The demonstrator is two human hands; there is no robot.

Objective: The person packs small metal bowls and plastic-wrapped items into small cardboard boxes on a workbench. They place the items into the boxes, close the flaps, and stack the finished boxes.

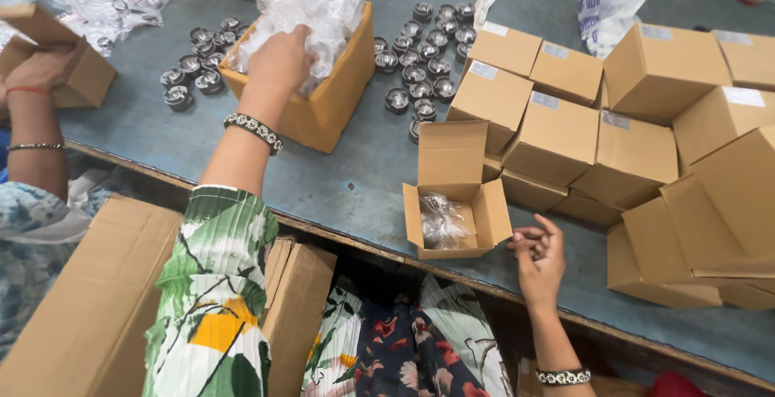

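Nearest the lens, a green-and-white patterned sleeve (211, 284) covers the person's left arm, with flat brown cartons (89, 300) stacked below the table edge. Left hand (278, 62) reaches away from the body into a large open box (323, 90) heaped with crumpled clear plastic bags (315, 2); its fingers are buried in the bags and appear clenched on a bunch of them (the fingertips themselves are hidden). Right hand (539, 253) hovers just beside the small open carton (456, 215) at the near table edge, fingers loosely curled, thumb meeting fingertips, holding nothing that can be made out. The carton lies immediately to the left of this hand, so the right hand is much the nearer of the two; flaps stand open, the tallest on the far side, and a clear bagged item (442, 221) rests inside. Loose metal parts (424, 58) flank the large box; closed cartons (630, 123) are piled at right. Another person's hand (40, 70) grips a box at far left.
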